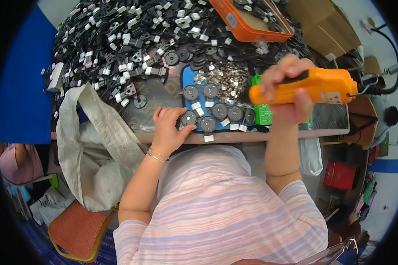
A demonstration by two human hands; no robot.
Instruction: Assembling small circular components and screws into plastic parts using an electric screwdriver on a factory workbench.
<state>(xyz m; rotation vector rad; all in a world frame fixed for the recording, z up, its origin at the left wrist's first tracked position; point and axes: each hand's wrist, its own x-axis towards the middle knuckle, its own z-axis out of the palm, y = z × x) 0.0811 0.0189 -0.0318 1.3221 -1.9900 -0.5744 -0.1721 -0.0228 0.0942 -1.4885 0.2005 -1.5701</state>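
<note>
My right hand [292, 84] is wrapped around an orange electric screwdriver [329, 86], raised above the right side of the table, its front end pointing left. At the front edge, thumb and forefinger of my left hand [167, 128] pinch the rim of a black round plastic part [189, 117] with a shiny centre. Beside it on a blue mat [188, 79] lie several similar round parts, such as a nearby black disc [208, 124], with white tabs sticking out. A heap of small shiny metal pieces [232, 81] lies behind them.
A large pile of black and white plastic parts [119, 39] covers the back left. An orange tray [252, 35] and a cardboard box [325, 28] stand at the back right. A green basket [264, 115] is beneath my right hand. A whitish sack [93, 176] hangs at the left edge.
</note>
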